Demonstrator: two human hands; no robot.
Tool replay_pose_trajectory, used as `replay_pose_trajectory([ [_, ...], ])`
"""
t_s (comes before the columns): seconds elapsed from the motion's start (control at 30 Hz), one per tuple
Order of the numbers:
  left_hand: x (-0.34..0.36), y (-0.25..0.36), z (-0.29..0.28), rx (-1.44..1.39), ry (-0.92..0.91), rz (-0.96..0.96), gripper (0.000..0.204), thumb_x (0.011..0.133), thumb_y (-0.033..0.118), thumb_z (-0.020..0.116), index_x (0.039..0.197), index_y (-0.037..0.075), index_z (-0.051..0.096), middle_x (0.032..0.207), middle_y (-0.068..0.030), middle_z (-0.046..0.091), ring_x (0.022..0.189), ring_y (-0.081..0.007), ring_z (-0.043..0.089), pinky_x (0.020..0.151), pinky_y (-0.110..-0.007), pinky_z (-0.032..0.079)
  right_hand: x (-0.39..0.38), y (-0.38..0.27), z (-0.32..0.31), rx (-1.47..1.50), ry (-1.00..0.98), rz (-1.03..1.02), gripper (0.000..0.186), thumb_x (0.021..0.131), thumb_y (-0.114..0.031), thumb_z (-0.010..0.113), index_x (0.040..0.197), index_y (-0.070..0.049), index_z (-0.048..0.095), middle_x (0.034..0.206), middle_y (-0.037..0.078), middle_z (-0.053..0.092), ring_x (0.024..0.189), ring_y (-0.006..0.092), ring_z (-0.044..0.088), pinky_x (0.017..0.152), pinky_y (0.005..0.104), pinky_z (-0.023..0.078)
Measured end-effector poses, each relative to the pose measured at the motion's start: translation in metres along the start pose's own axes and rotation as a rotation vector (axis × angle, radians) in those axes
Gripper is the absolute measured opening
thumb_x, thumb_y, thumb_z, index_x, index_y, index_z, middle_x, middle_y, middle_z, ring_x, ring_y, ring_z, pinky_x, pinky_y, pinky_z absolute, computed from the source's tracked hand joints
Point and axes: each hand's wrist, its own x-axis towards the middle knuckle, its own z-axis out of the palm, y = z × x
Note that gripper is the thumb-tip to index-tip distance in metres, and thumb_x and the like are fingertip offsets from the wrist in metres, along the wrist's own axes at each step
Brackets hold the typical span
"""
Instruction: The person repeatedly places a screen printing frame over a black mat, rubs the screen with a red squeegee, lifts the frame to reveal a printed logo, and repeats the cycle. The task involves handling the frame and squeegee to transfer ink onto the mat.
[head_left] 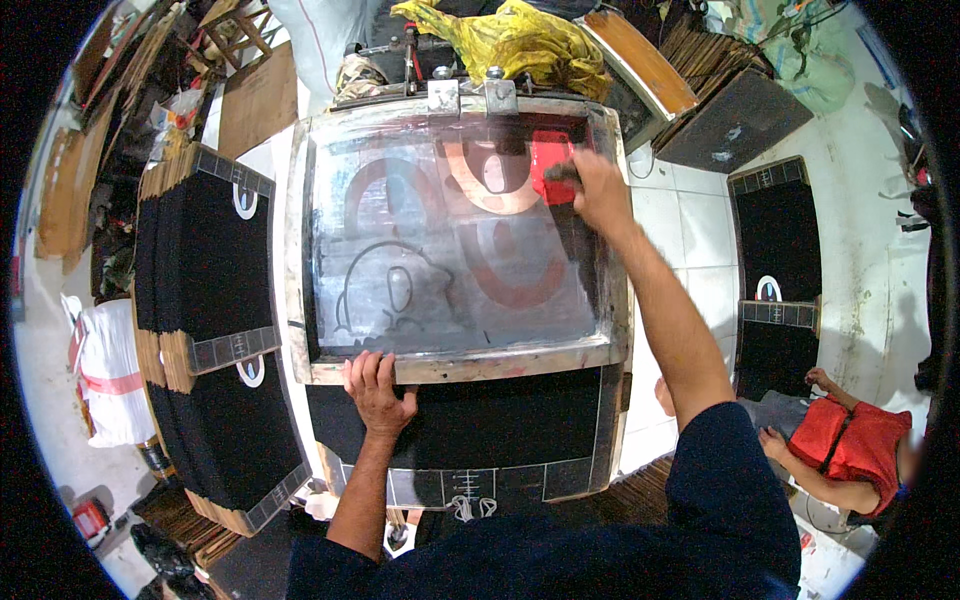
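Note:
A wooden-framed printing screen (pixel 460 366) lies over black fabric (pixel 500 425) in front of me. Its mesh carries pale and reddish curved shapes and a dark rounded outline at the lower left. My left hand (pixel 378 398) grips the frame's near edge, fingers over the wood and thumb apart. At the upper right of the mesh, my right hand (pixel 600 190) is closed around a red squeegee (pixel 552 160). Slight blur covers those fingers. Beside the squeegee, a darker area runs down the mesh's right side.
Two metal hinge clamps (pixel 443 97) hold the screen's far edge, with a yellow plastic bag (pixel 510 45) behind. Stacked black printed panels (pixel 215 260) stand at left; similar panels (pixel 775 235) lie at right. A person in a red vest (pixel 845 440) sits at lower right.

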Motion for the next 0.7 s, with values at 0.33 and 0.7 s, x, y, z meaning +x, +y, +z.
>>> replay_pose_trajectory([
  [0.33,0.031,0.005,-0.043,-0.113,-0.026,0.077,0.05,0.065,0.015,0.082,0.113,0.005,0.068,0.112,-0.0095,0.066,0.106,-0.0333,0.061,0.099,-0.053,0.04,0.016,0.011,-0.018,0.078,-0.04,-0.026,0.035,0.074,0.0,0.07,0.108,-0.005,0.062,0.103,0.016,0.068,0.1,0.0399,0.066,0.085,0.0527,0.051],
  [0.7,0.038,0.018,-0.06,-0.11,-0.044,0.053,0.053,0.065,0.011,0.083,0.115,0.005,0.067,0.115,-0.011,0.066,0.11,-0.0327,0.06,0.1,-0.052,0.041,0.077,0.054,-0.009,0.085,-0.469,-0.01,0.053,0.077,-0.02,0.085,0.123,-0.006,0.063,0.112,0.022,0.071,0.109,0.0415,0.067,0.094,0.0488,0.053],
])
